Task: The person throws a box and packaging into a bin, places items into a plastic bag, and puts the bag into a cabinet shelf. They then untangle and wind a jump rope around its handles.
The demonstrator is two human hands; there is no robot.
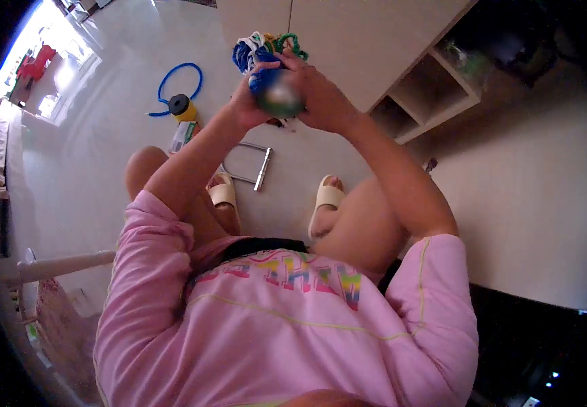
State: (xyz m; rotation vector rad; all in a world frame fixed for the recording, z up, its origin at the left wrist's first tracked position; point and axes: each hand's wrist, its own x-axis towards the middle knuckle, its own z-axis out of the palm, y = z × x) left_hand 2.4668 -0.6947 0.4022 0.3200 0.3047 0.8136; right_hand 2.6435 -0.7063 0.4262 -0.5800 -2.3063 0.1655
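Both my hands are raised together near the top middle, around a bundle of cords (pixel 253 53) in blue, white, green and yellow. My left hand (pixel 247 102) wraps the bundle's left side, and my right hand (pixel 317 95) closes round its right side. Between the palms is a blurred round patch of white and green that I cannot make out. Blue cord shows between the fingers. Loops of the cords stick out above my fingertips.
On the floor lie a blue rope loop (pixel 202 81), a yellow and black spool (pixel 183 107), a small box (pixel 183 137) and a metal U-shaped frame (pixel 263 168). An open wooden cabinet (pixel 436 88) stands at the upper right. A white rail (pixel 69 264) is at the left.
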